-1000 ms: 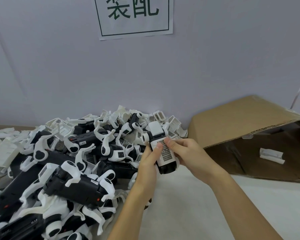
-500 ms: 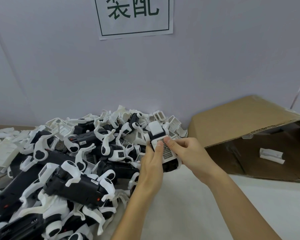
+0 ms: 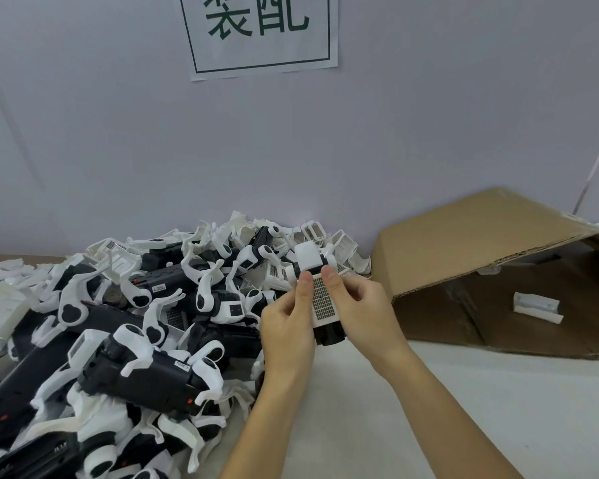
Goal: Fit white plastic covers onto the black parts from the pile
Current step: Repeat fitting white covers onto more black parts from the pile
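head view: pressing white cover [image 3: 322,302] onto black part [image 3: 331,335], held above desk [image 3: 464,426] just right of pile [image 3: 135,323]. left hand [image 3: 286,326] and right hand [image 3: 367,309] both gripping the piece, thumbs down on cover's top end. best to press evenly along both edges, keep cover square, check seating all round. cover white, perforated grille down centre; black end poking out below.
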{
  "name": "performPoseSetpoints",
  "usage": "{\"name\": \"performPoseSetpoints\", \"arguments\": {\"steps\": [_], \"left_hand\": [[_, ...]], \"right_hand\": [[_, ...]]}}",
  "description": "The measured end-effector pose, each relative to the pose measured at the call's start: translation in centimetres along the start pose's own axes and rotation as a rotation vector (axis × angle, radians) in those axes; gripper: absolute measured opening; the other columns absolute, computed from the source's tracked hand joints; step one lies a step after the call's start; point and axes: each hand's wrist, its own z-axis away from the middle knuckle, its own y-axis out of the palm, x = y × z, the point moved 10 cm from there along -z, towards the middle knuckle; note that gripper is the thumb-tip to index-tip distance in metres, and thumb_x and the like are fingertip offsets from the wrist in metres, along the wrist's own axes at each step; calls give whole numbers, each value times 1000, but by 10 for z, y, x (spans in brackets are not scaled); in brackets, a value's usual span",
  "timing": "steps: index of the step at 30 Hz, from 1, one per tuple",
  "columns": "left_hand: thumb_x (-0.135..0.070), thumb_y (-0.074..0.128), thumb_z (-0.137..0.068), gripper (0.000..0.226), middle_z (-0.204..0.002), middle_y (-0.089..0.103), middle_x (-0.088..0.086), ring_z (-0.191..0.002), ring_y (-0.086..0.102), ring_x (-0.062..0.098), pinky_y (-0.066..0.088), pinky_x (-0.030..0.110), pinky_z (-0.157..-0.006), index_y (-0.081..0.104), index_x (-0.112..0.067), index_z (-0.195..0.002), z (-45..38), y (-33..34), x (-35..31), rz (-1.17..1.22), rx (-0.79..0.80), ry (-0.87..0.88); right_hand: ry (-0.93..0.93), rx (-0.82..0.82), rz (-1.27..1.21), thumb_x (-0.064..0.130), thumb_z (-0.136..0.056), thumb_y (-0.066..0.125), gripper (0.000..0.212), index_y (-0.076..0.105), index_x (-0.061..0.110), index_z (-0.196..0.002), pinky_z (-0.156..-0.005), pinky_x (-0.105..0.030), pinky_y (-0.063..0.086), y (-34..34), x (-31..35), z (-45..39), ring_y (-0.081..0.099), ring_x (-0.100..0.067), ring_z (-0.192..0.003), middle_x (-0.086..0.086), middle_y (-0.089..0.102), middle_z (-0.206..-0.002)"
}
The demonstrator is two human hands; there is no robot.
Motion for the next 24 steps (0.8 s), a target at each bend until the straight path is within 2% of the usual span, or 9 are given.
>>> {"name": "performPoseSetpoints", "arguments": {"steps": [3, 5, 7, 13, 15, 17, 19, 22, 24], "left_hand": [[-63, 55, -80, 70, -63, 57, 19, -63, 51, 21, 41, 32, -64, 67, 5, -69, 0, -5, -3, -26, -59, 6], [-61, 56, -80, 59, -44, 46, 2, -46, 41, 8, 35, 21, -50, 58, -15, -44, 1, -10, -6, -64, -107, 10], [-60, 58, -80, 62, -39, 29, -11, -39, 25, 6, 24, 17, -41, 41, -20, -35, 2, -13, -8, -85, -129, 15], [-62, 56, -79, 62, -46, 22, -5, -45, 18, 12, 18, 25, -45, 29, -21, -42, -1, -12, -10, -126, -122, 56], [-62, 55, -81, 67, -49, 26, 5, -48, 22, 18, 19, 29, -49, 36, -8, -48, -1, -11, -7, -111, -92, 58], [-58, 55, -87, 70, -53, 46, 16, -50, 38, 28, 32, 34, -52, 55, 6, -59, -2, -7, -1, -62, -38, 26], [-46, 55, -95, 48, -75, 74, 12, -68, 69, 25, 54, 33, -61, 76, -7, -75, -4, 1, 6, 13, 38, -27], [-29, 54, -101, 30, -92, 78, 10, -92, 74, 28, 60, 38, -80, 78, -13, -94, -6, 7, 8, 14, 81, -38], [-29, 53, -101, 28, -97, 77, 10, -95, 74, 28, 60, 40, -84, 77, -14, -100, -6, 6, 9, 40, 69, -48]], "right_hand": [[17, -82, 39, 49, -94, 59, 44, 70, 7, -86, -67, -29, 55, 3, -6, 2, 70, -14, -75, -3, 74, -80], [43, -71, 14, 48, -95, 58, 43, 69, 7, -86, -65, -26, 53, 7, -7, 3, 68, -9, -72, -2, 73, -79], [55, -45, 21, 49, -94, 57, 45, 71, 7, -87, -68, -31, 54, 9, -8, 3, 68, -10, -73, -3, 74, -80], [49, -57, 32, 47, -95, 58, 43, 71, 7, -85, -66, -32, 52, 7, -7, 4, 66, -10, -70, 1, 71, -73], [60, -55, 1, 47, -93, 58, 43, 70, 6, -86, -65, -30, 52, 7, -8, 4, 67, -9, -70, 0, 72, -75], [69, -34, 2, 48, -94, 57, 46, 72, 5, -88, -68, -34, 54, 7, -9, 2, 69, -14, -74, -6, 74, -81], [63, -48, 17, 48, -97, 54, 48, 74, 6, -86, -64, -29, 53, 1, -8, 0, 69, -14, -74, -6, 76, -81], [70, 19, -33, 40, -101, 52, 42, 77, 9, -87, -62, -22, 52, -3, -9, -3, 70, -11, -75, -3, 76, -81], [73, 168, -101, 25, -103, 53, 28, 76, 8, -101, -77, -30, 56, 4, -10, -1, 73, -21, -93, -9, 77, -96]]}}
